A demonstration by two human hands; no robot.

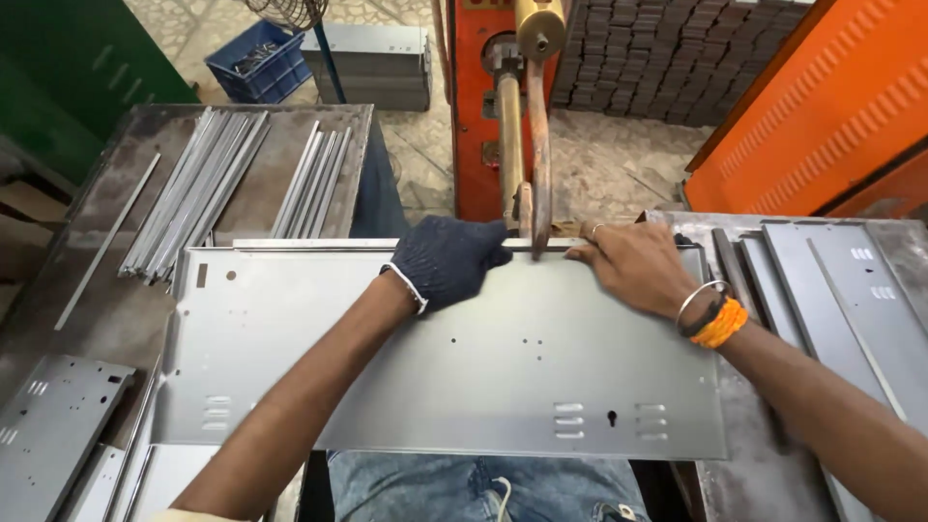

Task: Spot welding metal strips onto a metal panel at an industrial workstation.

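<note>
A large grey sheet-metal panel (464, 377) with punched holes and slots lies flat in front of me. A narrow metal strip (309, 244) runs along its far edge. My left hand (445, 259), in a dark knitted glove, presses down on the far edge just left of the spot welder's copper arms (536, 145). My bare right hand (628, 266), with a ring and orange and metal bangles at the wrist, holds the same edge just right of the arms. The welder tips meet the strip between my two hands.
Bundles of thin metal strips (208, 184) lie on the left table. Punched grey panels are stacked at the lower left (53, 425) and at the right (841, 290). Behind stand the orange welder body (474, 116), a blue crate (256, 63) and stacked dark parts (667, 53).
</note>
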